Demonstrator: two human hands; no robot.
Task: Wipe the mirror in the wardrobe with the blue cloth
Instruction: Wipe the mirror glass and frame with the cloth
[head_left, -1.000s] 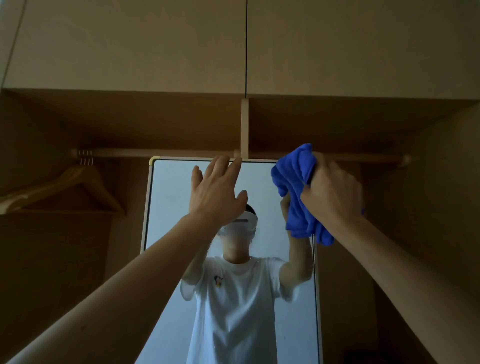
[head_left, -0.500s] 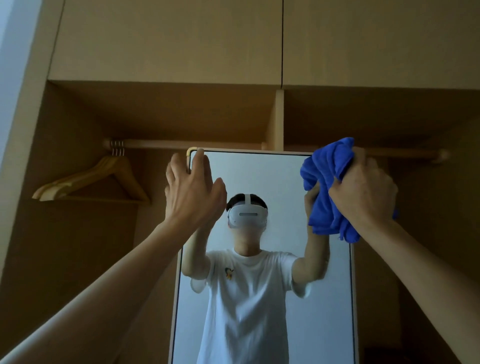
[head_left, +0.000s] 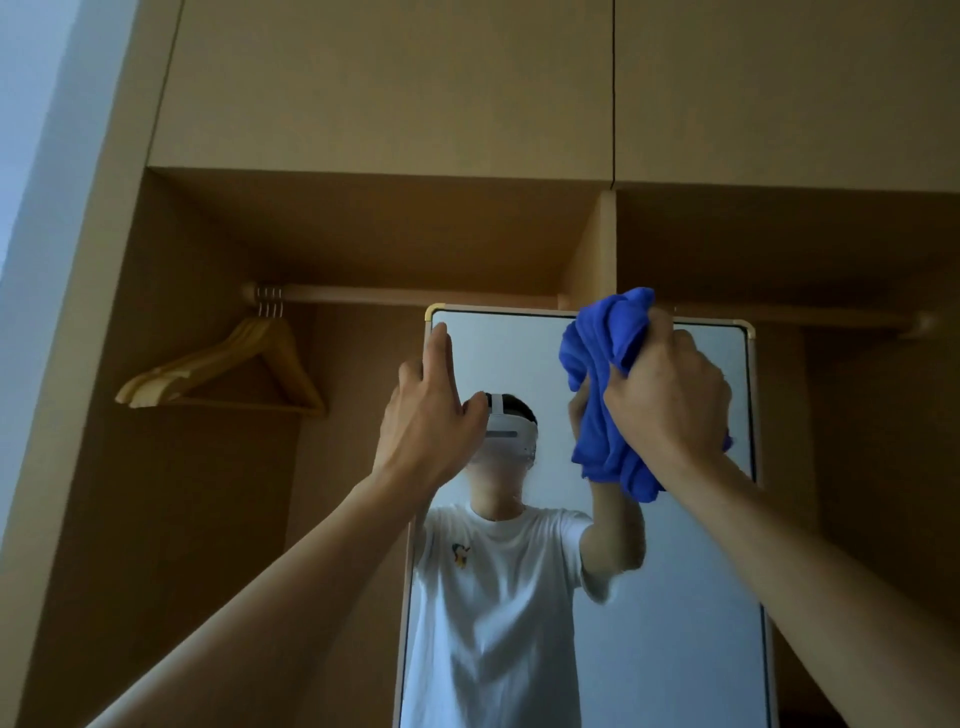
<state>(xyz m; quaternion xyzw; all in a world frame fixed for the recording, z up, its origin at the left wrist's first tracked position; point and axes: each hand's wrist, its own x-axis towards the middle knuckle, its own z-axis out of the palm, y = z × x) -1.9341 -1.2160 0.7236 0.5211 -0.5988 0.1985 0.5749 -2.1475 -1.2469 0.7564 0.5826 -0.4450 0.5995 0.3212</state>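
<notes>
The mirror (head_left: 675, 597) has open glass across its lower right part. The left hand (head_left: 431, 410) and the right hand (head_left: 670, 395), gripping the blue cloth (head_left: 597, 374), block its top. Just above, the rail (head_left: 415, 295) and divider (head_left: 592, 249) crowd the frame; hangers (head_left: 228, 374) hang well left.

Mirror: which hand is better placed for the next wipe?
Right: the right hand grips the blue cloth at the top of the mirror; the left hand has no cloth, fingers at its left edge.

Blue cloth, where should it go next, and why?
Probably press the blue cloth flat and sweep left along the top of the mirror: the right hand grips it bunched by the top edge, while the left hand touches the left frame.
</notes>
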